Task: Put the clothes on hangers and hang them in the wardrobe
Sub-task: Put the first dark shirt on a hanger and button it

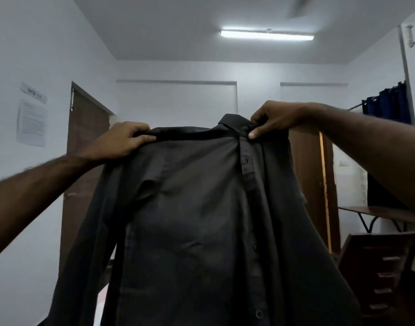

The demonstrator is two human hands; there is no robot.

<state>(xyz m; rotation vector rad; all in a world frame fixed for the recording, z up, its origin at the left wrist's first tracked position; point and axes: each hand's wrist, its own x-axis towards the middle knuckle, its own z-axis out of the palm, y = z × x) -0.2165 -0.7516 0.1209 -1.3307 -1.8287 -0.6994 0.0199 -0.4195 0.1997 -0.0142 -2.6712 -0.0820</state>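
A: Which step is this?
B: Shirt (pixel 201 208) held up mid-frame; left hand (pixel 121 142) grips a shoulder, right hand (pixel 272 121) pinches the collar. No hanger visible, so I'd judge one is needed next.
A: Any writing?
B: Upper-left wall sign (pixel 33 92) looks like "WS 11"; the notice (pixel 31 123) below is illegible.

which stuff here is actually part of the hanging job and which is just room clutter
Part of the job:
dark button-up shirt
left hand, gripping its shoulder
right hand, pinching its collar

Just around:
papers on the wall
brown door
blue curtain
wooden table
tube light
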